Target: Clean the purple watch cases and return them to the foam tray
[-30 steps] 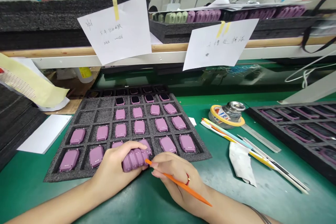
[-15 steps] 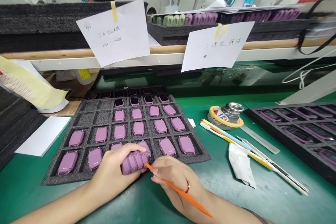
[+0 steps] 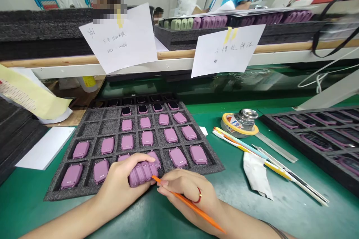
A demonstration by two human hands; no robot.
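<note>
My left hand [image 3: 123, 179] is wrapped round a row of several purple watch cases [image 3: 141, 173], pressed side by side with their edges toward me. In my right hand [image 3: 190, 190] is a slim orange stick [image 3: 196, 210], pinched like a pen, its tip touching or very close to the rightmost case of the row. Just beyond both hands lies a black foam tray [image 3: 215, 164] with compartments. Purple watch cases [image 3: 177, 157] sit face down in many of these, while the far row shows dark screens. My left hand hides part of the front row.
Right of the tray are a tape roll [image 3: 238, 129] with a metal-topped jar [image 3: 248, 117], several thin sticks [image 3: 249, 149], a steel ruler [image 3: 277, 146] and a crumpled wipe [image 3: 256, 175]. Another watch tray [image 3: 305, 149] stands far right. A shelf [image 3: 174, 61] with hanging notes crosses behind; people are beyond.
The orange stick's tip and my right hand have shifted slightly left along the row. My left hand keeps its hold. Behind the shelf, a person in blue has come further into view.
</note>
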